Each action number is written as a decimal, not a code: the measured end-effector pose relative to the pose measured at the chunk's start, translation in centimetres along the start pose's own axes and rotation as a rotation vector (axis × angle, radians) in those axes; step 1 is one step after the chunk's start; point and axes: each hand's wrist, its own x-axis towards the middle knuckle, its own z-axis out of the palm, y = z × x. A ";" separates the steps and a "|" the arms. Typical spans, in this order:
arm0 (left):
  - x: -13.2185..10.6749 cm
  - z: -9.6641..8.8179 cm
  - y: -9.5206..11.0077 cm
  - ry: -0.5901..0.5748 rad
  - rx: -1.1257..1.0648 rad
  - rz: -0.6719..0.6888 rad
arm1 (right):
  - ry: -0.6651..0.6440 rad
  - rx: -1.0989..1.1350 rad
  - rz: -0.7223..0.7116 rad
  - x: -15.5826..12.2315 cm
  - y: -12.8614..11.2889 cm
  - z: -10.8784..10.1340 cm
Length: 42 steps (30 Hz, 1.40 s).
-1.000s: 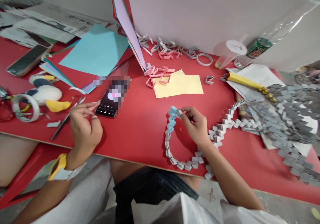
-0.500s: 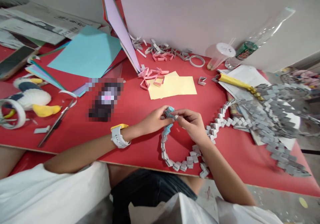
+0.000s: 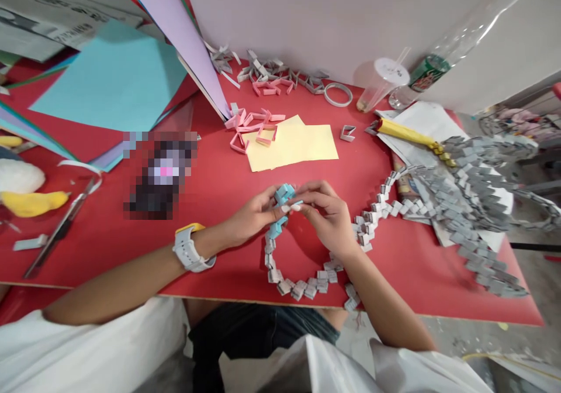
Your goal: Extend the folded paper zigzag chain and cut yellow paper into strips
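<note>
A folded-paper chain (image 3: pixel 277 275) of grey zigzag links curves over the red table and ends in several light blue links (image 3: pixel 284 193). Around this blue end, my left hand (image 3: pixel 263 210) is closed, with thumb and fingers pinching it. My right hand (image 3: pixel 325 214) pinches at the same spot from the right, its fingertips against a blue link; whether it grips a separate folded piece is hidden. From beneath my right forearm, more of the grey chain runs right to a large heap of woven grey links (image 3: pixel 475 217).
Yellow paper sheets (image 3: pixel 302 144) lie beyond my hands, with pink folded links (image 3: pixel 254 125) at their left. A blurred-out dark object (image 3: pixel 162 176) lies left, near a cutter knife (image 3: pixel 61 226). A lidded cup (image 3: pixel 385 83) and a bottle (image 3: pixel 421 83) stand at the back right.
The view has shifted, so things sit further left. The blue end has turned in my fingers, showing more blue links on top. Both hands stay together on it.
</note>
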 end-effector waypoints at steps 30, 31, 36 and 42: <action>-0.1 1.7 -0.6 0.047 0.014 0.103 | 0.292 -0.168 0.007 -0.6 -0.1 2.1; -0.2 1.8 -0.7 0.045 0.033 0.124 | 0.291 -0.163 0.010 -0.6 -0.1 2.1; -0.6 1.9 -0.7 0.099 0.134 0.161 | 0.285 -0.128 0.093 -0.7 0.0 2.0; -0.5 0.4 0.7 0.292 0.686 0.380 | 0.224 -0.069 0.141 -0.7 0.4 1.8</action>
